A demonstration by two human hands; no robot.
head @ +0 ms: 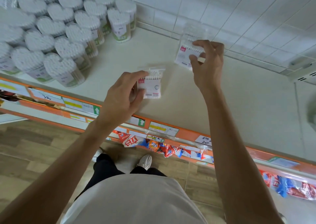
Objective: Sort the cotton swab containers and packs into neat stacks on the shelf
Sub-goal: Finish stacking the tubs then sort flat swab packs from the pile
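White cotton swabs fill two small clear packs over a pale shelf (222,107). Left hand (123,95): fingers and thumb curl round the near pack (153,82), held just above the shelf near its front edge; a pink corner label and a printed white panel show, but the writing is too blurred to read. Right hand (207,61): thumb and fingers pinch the far pack (186,52), held further back near the tiled wall (239,15); its pink label is likewise unreadable. The two packs are apart, not stacked. Heart-shaped containers (56,41) of swabs stand in close rows and tiers on the left part of the shelf, their green and lilac labels blurred. Orange edge strip (188,135): carries price tags, two green squares with white up-arrows, and a handwritten slip (204,140) whose lower line reads "20". Red, white and blue packets (164,148) lie on the tier below; their print cannot be made out.
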